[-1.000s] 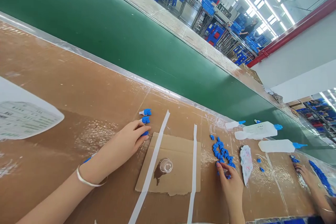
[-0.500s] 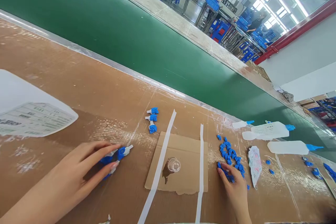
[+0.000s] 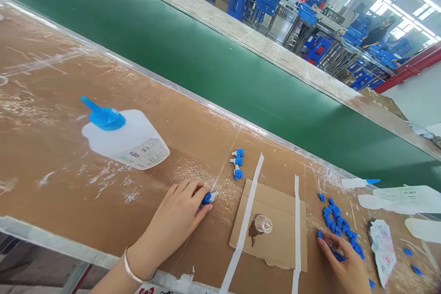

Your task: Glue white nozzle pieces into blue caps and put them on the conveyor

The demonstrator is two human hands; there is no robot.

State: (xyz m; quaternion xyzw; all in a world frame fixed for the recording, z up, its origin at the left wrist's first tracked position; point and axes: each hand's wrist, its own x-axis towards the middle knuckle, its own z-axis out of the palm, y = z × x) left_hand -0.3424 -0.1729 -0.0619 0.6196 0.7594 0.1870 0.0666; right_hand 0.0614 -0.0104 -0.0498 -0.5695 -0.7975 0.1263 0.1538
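Though small, a blue plastic part pinched in the left hand (right hand loosely curled over loose blue pieces).

Matt corrugated cardboard, rough along its torn edge, at lower centre, under smooth white paper tape. Small glossy blue plastic pieces at lower right. At left, a translucent matt white plastic bottle with a glossy blue plastic cap. Scuffed, shiny brown work surface across the lower half. Smooth green conveyor belt above, and a dull metal rail at lower left.
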